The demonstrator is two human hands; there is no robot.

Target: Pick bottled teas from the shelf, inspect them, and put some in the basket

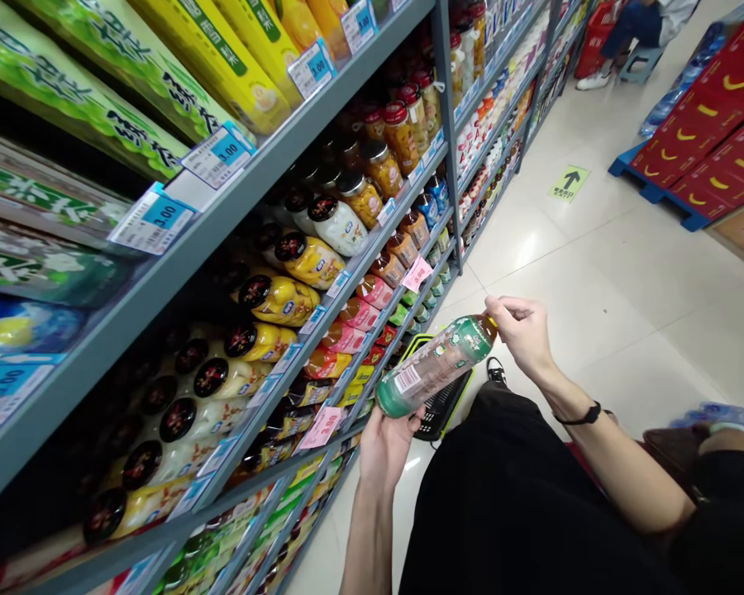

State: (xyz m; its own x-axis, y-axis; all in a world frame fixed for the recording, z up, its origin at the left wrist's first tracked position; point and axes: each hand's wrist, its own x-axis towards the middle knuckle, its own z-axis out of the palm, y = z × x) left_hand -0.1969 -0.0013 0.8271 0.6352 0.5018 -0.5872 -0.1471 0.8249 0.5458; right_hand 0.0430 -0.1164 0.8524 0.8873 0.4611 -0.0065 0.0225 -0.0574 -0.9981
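Note:
A drink bottle (435,365) with a green and clear-brown label lies tilted between my two hands, its white barcode turned up. My left hand (389,446) is closed around the bottle's green base end. At the other end, the fingers of my right hand (524,330) pinch the cap, which they mostly hide. A dark band circles my right wrist. Below the bottle, partly covered by it, a black shopping basket (443,409) with a yellow-green rim stands on the floor near my shoe (496,371).
Shelves of bottles and jars (403,136) run along my left, with price tags (221,154) on their edges. Red cartons (713,116) stand on a blue pallet (663,194) at the right. Farther back, a person sits on a small stool (641,64). A floor arrow sign (569,183) marks the aisle.

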